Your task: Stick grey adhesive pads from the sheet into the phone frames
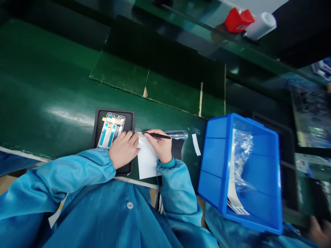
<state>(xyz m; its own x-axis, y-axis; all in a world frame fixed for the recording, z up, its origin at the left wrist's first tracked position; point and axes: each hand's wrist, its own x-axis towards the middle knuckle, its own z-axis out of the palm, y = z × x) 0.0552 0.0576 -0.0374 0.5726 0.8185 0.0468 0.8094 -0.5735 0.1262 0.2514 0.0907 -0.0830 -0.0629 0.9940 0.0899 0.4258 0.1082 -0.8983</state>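
Left hand (124,148): curled, pressed onto white sheet (147,162) beneath its fingertips.
Right hand (161,147): pinched black tweezers (156,135) above sheet's far edge.
Care: likely needed steady hold, shallow tip.

Coat: we wear a bright blue work coat (108,220), smooth and faintly sheened, which fills the lower part of our view.
Button: one small, round, pale button (130,205) sits on our coat's front, beside the closing seam.
Left sleeve: our left sleeve (77,174) is the same blue, long, loose and creased in broad folds.
Right sleeve: our right sleeve (178,194) matches it and is wrinkled along its length.
Cuffs: both our sleeves end in gathered cuffs, the left cuff (110,161) puckered, the right cuff (165,163) a slightly darker teal band.
Hands: our left hand (124,148) and right hand (161,146) are bare beyond the cuffs.
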